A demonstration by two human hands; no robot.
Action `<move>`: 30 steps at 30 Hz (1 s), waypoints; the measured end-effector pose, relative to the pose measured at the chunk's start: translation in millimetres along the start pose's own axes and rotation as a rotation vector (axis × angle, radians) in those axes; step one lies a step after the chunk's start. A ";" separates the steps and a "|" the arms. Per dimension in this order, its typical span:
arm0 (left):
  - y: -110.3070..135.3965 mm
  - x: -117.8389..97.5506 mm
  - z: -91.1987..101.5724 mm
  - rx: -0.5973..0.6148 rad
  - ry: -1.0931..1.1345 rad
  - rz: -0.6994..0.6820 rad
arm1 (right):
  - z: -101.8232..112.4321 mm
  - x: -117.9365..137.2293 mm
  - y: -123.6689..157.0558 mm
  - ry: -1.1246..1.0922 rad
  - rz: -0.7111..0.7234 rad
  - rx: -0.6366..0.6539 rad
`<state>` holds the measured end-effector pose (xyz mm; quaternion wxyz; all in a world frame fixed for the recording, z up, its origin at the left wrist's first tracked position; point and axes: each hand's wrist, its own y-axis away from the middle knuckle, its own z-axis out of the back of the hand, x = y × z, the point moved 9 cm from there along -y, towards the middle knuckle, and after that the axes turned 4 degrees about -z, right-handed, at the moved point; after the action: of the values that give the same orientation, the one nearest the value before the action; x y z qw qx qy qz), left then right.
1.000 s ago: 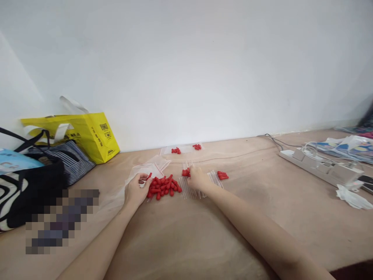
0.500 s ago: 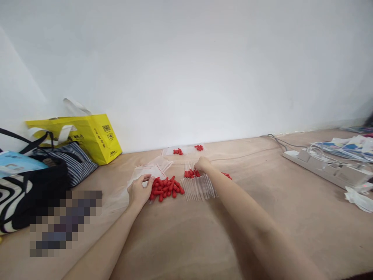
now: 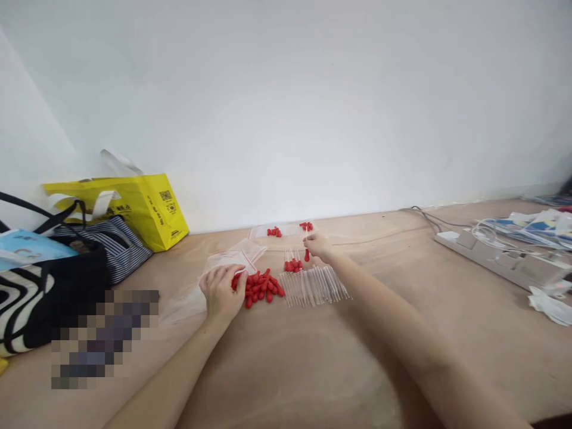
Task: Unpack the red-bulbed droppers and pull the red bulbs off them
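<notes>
A heap of small red rubber caps (image 3: 261,287) lies on the tan tabletop. My left hand (image 3: 222,292) rests on the heap's left edge, fingers curled over a cap and a thin clear tube. Right of the heap lies a row of clear glass tubes (image 3: 315,285). Behind it are a few capped tubes (image 3: 293,264). My right hand (image 3: 317,244) is stretched far forward, pinching one clear tube with a red cap (image 3: 307,255) hanging down. Two clear bags with red-capped tubes (image 3: 288,229) lie by the wall.
Empty clear zip bags (image 3: 232,257) lie behind my left hand. A yellow bag (image 3: 138,205), a striped bag (image 3: 111,241) and a black-and-white bag (image 3: 27,298) stand at the left. At the right are a white power strip (image 3: 496,256), cables and printed packets (image 3: 531,226).
My right hand has moved from the tube row forward toward the wall and now holds a red-capped tube. My left hand has shifted slightly right onto the heap.
</notes>
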<state>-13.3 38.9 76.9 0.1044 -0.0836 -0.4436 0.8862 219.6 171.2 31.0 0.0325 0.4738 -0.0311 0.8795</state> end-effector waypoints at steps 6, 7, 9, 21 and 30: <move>10.6 -73.1 -2.6 0.088 0.213 -0.239 | 28.5 -29.1 69.1 -0.409 0.070 0.087; 13.5 -85.6 -3.9 0.114 0.242 -0.273 | 29.2 -33.1 81.0 -0.473 0.087 0.118; 19.3 -107.7 -5.9 0.159 0.296 -0.335 | 24.0 -35.4 102.8 -0.698 0.129 0.244; 23.3 -128.5 -4.1 0.187 0.410 -0.374 | 31.3 -32.9 126.5 -0.508 0.333 0.187; 26.1 -140.1 -2.7 0.145 0.367 -0.464 | 20.6 8.6 178.1 0.501 1.027 -0.317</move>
<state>119.5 -10.6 62.2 0.3883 -0.1308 -0.3600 0.8382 216.6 -7.7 45.2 -0.3206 0.1655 -0.3790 0.8522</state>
